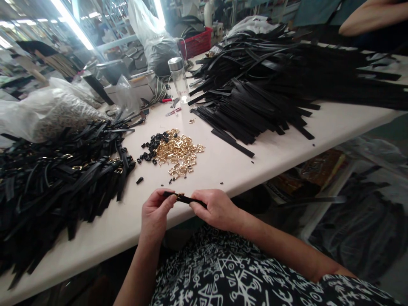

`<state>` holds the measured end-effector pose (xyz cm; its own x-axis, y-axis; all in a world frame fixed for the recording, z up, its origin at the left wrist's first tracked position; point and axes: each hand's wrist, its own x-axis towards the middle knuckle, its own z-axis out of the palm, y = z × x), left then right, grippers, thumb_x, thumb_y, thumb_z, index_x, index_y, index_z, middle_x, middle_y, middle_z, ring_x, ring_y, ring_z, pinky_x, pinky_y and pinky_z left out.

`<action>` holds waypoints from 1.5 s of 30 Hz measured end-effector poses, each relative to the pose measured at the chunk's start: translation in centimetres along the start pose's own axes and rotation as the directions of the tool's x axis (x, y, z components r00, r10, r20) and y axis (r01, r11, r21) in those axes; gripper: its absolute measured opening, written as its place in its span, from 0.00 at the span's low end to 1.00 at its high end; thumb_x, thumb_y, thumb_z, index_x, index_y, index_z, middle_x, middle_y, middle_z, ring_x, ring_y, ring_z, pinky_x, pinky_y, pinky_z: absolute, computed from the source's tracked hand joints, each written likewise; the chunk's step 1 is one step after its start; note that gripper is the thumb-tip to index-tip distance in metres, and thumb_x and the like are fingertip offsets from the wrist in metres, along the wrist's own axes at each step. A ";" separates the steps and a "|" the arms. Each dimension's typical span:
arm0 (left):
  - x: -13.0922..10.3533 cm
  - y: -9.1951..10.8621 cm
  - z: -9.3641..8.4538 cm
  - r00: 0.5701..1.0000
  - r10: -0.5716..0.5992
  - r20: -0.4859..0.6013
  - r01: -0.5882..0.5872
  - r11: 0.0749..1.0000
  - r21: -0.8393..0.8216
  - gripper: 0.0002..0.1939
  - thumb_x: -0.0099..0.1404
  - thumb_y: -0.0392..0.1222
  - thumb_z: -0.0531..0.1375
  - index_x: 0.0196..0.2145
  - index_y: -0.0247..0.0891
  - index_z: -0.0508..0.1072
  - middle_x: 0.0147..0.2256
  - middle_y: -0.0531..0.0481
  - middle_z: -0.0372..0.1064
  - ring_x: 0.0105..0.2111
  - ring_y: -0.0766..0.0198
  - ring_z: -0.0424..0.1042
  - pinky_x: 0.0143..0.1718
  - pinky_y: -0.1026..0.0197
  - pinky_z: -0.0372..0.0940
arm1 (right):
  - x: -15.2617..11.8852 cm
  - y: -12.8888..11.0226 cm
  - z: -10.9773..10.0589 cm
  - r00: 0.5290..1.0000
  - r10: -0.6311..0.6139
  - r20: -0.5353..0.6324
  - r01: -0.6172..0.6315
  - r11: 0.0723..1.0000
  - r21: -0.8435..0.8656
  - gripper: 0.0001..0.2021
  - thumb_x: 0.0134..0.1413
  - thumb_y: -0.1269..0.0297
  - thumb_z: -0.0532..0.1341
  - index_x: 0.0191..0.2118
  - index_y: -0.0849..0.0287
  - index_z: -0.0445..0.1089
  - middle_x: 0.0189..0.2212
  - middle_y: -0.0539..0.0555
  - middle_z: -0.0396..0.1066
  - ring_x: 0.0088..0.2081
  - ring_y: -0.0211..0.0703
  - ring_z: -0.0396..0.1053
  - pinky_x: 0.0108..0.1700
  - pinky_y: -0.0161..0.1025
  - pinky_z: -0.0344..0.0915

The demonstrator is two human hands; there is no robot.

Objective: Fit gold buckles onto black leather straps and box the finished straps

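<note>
My left hand [156, 211] pinches one end of a black strap [188, 199] near the table's front edge. A small gold buckle [180, 195] sits on the strap between my hands, close to my left thumb. Closed around the other part of the strap is my right hand [216, 207]. Just beyond my hands lies a heap of gold buckles [178, 151]. Small black loops [153, 146] are piled against the heap's left side.
Straps with buckles form a dark pile [63, 174] on the left. Loose black straps [248, 106] spread over the right of the table [280, 136]. A glass bottle [179, 80] stands behind, near small red-handled snips [173, 111]. Another person's arm [372, 17] shows at top right.
</note>
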<state>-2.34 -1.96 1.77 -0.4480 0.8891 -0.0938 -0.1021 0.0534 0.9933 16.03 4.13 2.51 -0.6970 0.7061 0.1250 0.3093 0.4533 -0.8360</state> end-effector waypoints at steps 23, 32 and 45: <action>-0.5 -1.2 1.2 0.985 -0.141 0.101 0.150 0.985 -0.091 0.13 0.49 0.42 0.74 0.32 0.36 0.78 0.26 0.53 0.74 0.25 0.69 0.69 0.29 0.67 0.66 | -0.3 1.1 1.4 0.989 -0.087 -0.123 0.090 0.996 0.020 0.11 0.64 0.66 0.53 0.30 0.58 0.66 0.26 0.51 0.69 0.30 0.39 0.65 0.34 0.36 0.58; -0.2 -0.8 0.6 0.977 -0.172 0.126 0.183 0.980 -0.078 0.11 0.49 0.42 0.73 0.29 0.35 0.79 0.25 0.51 0.74 0.25 0.67 0.70 0.30 0.64 0.67 | -0.2 1.1 1.1 0.988 -0.137 -0.077 0.137 0.991 -0.010 0.10 0.64 0.68 0.53 0.34 0.59 0.70 0.28 0.52 0.70 0.31 0.39 0.66 0.35 0.36 0.59; -0.5 -1.0 1.5 0.972 -0.208 0.110 0.222 0.964 -0.144 0.13 0.51 0.45 0.71 0.31 0.35 0.78 0.26 0.51 0.74 0.24 0.67 0.71 0.28 0.65 0.67 | -0.3 1.1 1.0 0.990 -0.104 -0.092 0.106 0.994 0.020 0.10 0.65 0.65 0.53 0.32 0.58 0.68 0.29 0.52 0.71 0.32 0.40 0.67 0.36 0.37 0.59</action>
<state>-0.63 -1.79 0.95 -0.3169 0.9030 -0.2901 -0.3261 0.1835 0.9274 15.97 3.90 1.03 -0.6630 0.7020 0.2601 0.2206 0.5151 -0.8283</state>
